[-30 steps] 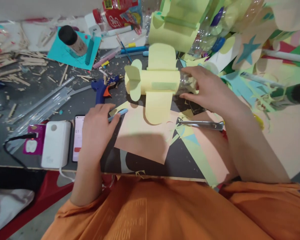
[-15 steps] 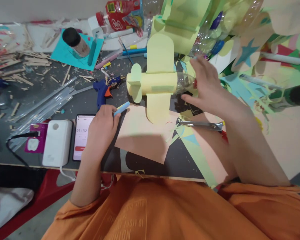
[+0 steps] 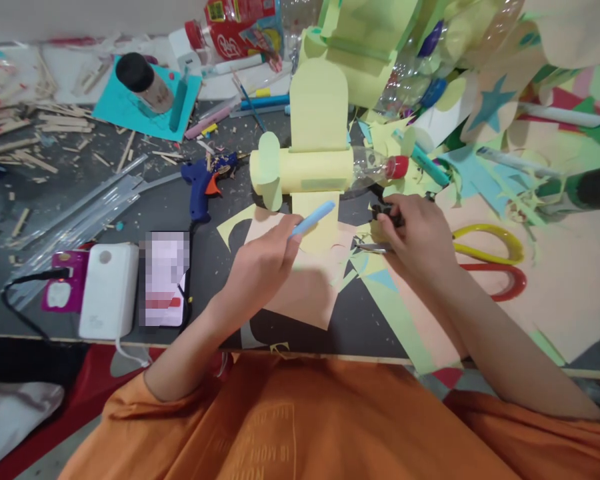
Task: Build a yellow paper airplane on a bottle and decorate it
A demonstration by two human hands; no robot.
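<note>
My left hand is closed around a light blue marker, its end pointing up and right over the lower wing of a model airplane. That airplane is a clear bottle with a red cap, wrapped in yellow paper, with paper wings and a pale green propeller. My right hand has its fingers curled on a small dark item that I cannot make out. Beneath that hand lie scissors with yellow and red handles, blades partly hidden. Pink paper lies under the left hand.
A blue glue gun and clear glue sticks lie to the left. Near the front edge are a white power bank and a phone. Paper scraps, bottles and another green paper model crowd the back and right.
My left hand has moved right with the light blue marker, toward the airplane's lower wing. My right hand has come down from the bottle's neck to above the scissors, its fingers now curled.
</note>
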